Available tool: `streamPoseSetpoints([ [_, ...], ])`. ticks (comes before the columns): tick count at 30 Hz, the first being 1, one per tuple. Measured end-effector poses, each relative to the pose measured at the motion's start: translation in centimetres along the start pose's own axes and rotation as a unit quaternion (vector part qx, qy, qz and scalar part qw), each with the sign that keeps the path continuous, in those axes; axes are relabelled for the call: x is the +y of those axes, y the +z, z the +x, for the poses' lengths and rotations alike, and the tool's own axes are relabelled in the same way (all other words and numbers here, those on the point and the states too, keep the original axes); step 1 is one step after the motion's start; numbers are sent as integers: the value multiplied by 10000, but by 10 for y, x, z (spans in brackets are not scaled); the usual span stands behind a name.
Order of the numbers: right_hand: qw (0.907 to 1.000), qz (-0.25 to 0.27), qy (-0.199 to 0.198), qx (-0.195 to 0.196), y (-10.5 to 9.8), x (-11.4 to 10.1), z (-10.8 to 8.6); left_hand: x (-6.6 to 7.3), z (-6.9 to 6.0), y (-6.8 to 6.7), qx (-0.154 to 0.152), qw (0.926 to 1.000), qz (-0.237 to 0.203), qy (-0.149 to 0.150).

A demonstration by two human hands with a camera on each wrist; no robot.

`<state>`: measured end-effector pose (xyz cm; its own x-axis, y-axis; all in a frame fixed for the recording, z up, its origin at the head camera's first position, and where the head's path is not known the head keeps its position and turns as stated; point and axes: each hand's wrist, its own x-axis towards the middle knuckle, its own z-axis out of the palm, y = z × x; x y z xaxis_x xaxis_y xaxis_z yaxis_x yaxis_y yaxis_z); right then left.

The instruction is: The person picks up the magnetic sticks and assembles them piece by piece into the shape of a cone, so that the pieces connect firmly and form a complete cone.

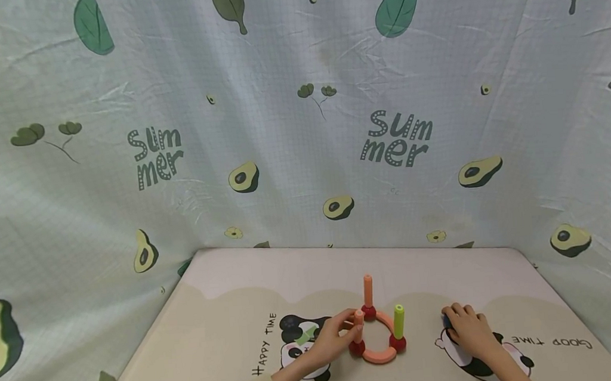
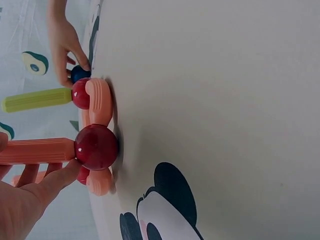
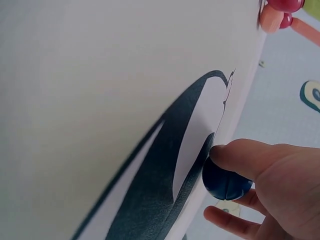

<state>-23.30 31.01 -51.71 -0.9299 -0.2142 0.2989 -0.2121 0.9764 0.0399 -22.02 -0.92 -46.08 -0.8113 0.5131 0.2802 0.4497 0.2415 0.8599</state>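
A toy frame of red balls joined in a ring by curved orange pieces (image 1: 379,357) lies on the table. Two orange rods and one lime-green rod (image 1: 399,322) stand up from its balls. My left hand (image 1: 330,340) grips the near-left orange rod (image 2: 42,151), its thumb close to the red ball (image 2: 96,147) at the rod's base. Off to the right of the frame, my right hand (image 1: 470,328) pinches a dark blue ball (image 3: 226,178) at the table surface. Part of that ball is hidden by the thumb and fingers.
The pale tabletop (image 1: 227,292) carries printed pandas and lettering. Behind and around it hangs a light curtain (image 1: 290,138) with avocado and leaf prints. The far orange rod (image 1: 368,291) rises at the back of the ring.
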Motion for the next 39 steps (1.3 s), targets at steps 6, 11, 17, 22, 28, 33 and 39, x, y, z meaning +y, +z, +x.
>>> streamPoseSetpoints([
  [6, 9997, 29, -139, 206, -1, 1, 2, 1, 0, 0, -7, 10000, -27, -2],
  [11, 9982, 167, -312, 484, -4, 1, 4, 1, 0, 0, -35, 10000, -56, -25],
  [17, 9955, 279, -518, 740, -7, 0, 6, 1, -1, 0, -46, 10000, -59, -46],
  [22, 9937, 347, -599, 886, -8, -3, 9, 1, 0, 1, -46, 10000, -6, -48],
  [28, 9926, 436, -666, 915, -14, -7, 13, 1, 0, 0, -56, 10000, 37, -55],
  [33, 9882, 526, -944, 1084, -19, -11, 15, 2, 0, 0, -76, 9999, 56, -66],
  [39, 9802, 632, -1192, 1450, -26, -17, 18, 3, 0, 0, -86, 9999, 29, -113],
])
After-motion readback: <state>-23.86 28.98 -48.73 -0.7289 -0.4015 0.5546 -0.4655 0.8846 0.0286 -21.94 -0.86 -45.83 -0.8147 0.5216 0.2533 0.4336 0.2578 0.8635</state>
